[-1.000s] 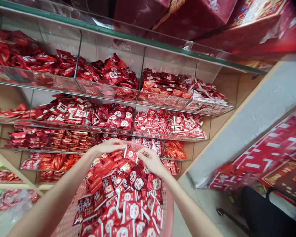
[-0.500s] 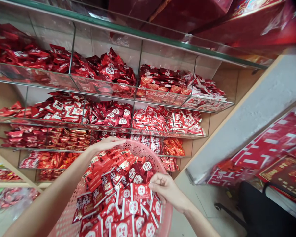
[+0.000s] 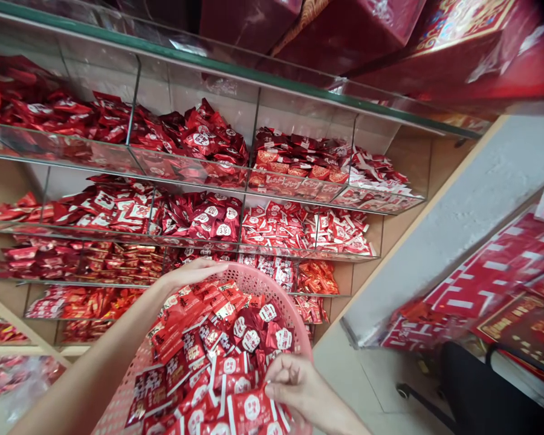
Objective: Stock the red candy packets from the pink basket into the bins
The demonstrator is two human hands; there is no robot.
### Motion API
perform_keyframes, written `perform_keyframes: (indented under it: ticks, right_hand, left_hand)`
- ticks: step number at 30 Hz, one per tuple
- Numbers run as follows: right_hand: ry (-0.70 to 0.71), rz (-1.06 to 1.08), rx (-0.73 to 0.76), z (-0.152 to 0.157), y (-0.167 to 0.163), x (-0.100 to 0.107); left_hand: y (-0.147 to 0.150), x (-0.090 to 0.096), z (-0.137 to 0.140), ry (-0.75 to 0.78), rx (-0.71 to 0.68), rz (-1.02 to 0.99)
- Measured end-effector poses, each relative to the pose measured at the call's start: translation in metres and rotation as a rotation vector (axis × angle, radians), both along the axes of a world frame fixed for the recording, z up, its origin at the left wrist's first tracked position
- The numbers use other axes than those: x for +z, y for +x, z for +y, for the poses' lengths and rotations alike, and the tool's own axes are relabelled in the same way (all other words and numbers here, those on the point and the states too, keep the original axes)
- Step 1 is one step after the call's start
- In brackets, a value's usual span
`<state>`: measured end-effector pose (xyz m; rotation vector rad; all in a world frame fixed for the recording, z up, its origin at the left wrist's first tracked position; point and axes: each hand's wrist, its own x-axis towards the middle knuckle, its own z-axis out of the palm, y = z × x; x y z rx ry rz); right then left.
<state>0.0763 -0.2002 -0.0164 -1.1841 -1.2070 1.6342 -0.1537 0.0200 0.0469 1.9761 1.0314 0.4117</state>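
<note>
A pink perforated plastic basket [image 3: 294, 311] is tilted before me, filled with small red candy packets. My left hand [image 3: 197, 272] is closed over its far rim, the forearm running along the basket's left side. Inside the basket's right part, my right hand [image 3: 294, 383] has thumb and fingers pinched on the edge of a red packet with white ends [image 3: 252, 409]. Darker red packets with white labels [image 3: 250, 339] lie just beyond those fingers. Orange-red packets [image 3: 181, 326] fill the left side. The right fingertips are partly hidden by the hand itself.
Ahead stand glass-divided shelves [image 3: 299, 190] holding many red packets. Large dark red boxes [image 3: 358, 30] rest on the top glass. A black wheeled chair [image 3: 476, 386] stands on the tiled floor at right, near red patterned packages [image 3: 480, 272] against the wall [image 3: 457, 211].
My right hand has moved toward me within the basket, together with the pinched packet. My left hand stays on the rim. The view has shifted slightly upward.
</note>
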Motion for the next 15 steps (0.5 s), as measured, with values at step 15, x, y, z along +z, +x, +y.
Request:
perform_keyframes:
  ticks: [15]
  right_hand:
    - [0.336, -0.330, -0.146, 0.031, 0.013, 0.032]
  left_hand:
    - [-0.001, -0.004, 0.002, 0.055, -0.033, -0.015]
